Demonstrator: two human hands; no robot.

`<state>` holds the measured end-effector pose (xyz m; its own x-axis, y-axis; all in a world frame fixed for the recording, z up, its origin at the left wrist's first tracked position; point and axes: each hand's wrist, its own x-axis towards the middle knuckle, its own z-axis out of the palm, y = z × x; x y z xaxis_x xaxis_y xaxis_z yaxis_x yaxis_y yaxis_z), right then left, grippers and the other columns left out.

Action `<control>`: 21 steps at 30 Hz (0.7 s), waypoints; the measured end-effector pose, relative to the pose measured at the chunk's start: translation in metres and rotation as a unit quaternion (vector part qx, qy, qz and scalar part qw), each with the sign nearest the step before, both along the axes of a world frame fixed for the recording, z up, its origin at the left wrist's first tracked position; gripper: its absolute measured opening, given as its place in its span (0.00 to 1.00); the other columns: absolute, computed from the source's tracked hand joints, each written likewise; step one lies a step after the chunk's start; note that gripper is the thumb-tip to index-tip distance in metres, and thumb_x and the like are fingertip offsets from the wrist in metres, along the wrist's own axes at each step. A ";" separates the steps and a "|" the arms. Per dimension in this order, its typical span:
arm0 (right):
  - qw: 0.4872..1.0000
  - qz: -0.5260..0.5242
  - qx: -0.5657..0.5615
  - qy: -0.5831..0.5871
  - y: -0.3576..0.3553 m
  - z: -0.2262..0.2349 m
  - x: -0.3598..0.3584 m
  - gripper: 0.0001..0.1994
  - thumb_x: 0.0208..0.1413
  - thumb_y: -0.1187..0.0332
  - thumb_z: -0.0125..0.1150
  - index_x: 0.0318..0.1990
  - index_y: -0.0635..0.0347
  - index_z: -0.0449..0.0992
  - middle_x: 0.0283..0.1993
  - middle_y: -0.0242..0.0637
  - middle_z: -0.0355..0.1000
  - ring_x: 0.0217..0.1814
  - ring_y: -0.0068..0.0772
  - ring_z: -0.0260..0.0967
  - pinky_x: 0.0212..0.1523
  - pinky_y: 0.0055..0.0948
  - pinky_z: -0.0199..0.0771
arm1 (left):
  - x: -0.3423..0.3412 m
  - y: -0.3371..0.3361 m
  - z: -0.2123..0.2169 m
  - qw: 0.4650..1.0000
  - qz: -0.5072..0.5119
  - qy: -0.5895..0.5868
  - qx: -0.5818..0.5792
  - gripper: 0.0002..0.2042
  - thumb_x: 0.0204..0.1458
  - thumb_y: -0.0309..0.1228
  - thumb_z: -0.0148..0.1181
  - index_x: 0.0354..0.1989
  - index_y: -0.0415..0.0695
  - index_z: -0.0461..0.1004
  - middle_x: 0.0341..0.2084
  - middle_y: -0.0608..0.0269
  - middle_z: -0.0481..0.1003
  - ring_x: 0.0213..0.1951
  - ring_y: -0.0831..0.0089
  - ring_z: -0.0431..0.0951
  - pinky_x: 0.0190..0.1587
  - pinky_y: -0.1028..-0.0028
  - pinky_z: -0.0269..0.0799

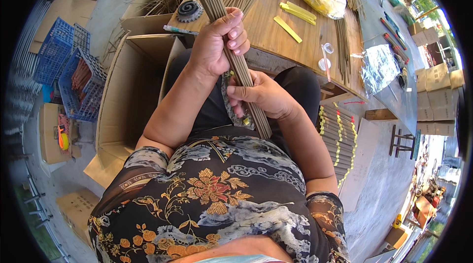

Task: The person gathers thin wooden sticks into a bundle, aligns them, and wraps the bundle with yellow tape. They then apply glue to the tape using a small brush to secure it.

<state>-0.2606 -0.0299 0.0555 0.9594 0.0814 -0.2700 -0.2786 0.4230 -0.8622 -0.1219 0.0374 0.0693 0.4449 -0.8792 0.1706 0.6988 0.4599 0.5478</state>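
Head view shows blue baskets [74, 76] on the far left, then an open cardboard box [128, 100]. In the middle, the left hand [217, 41] grips the bundle of thin brown sticks [231, 51] high up, and the right hand [263, 96] grips it lower, above the lap. Right of them, the wooden counter [276, 31] holds loose sticks, so more seem left. Finished bundles with yellow bands [340, 137] lie on the right.

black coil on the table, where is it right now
In the head view the black coil lies at the near left corner of the wooden table, just left of the stick bundle gripped in the left hand.
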 end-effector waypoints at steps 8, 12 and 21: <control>0.914 -0.134 -0.376 -0.068 0.009 -0.016 0.007 0.13 0.50 0.63 0.59 0.26 0.59 0.62 0.16 0.30 0.63 0.12 0.18 0.60 0.13 0.18 0.61 | -0.010 -0.001 -0.003 0.975 0.153 -0.014 0.160 0.07 0.49 0.32 0.58 0.24 0.47 0.67 0.12 0.73 0.63 0.14 0.84 0.61 0.17 0.82 0.57; 0.998 -0.024 -0.063 0.007 0.005 0.000 -0.002 0.13 0.51 0.63 0.58 0.26 0.59 0.61 0.15 0.28 0.61 0.11 0.16 0.58 0.13 0.16 0.59 | 0.001 0.003 0.001 1.000 -0.008 0.001 0.030 0.08 0.50 0.35 0.56 0.26 0.47 0.68 0.11 0.73 0.62 0.13 0.85 0.60 0.16 0.83 0.56; 0.999 -0.024 -0.041 0.009 0.008 0.004 -0.002 0.13 0.49 0.65 0.60 0.26 0.58 0.61 0.16 0.27 0.62 0.11 0.14 0.57 0.11 0.15 0.59 | -0.001 0.007 0.000 0.999 0.022 0.018 0.016 0.06 0.53 0.31 0.52 0.27 0.42 0.67 0.11 0.73 0.62 0.13 0.84 0.60 0.15 0.82 0.56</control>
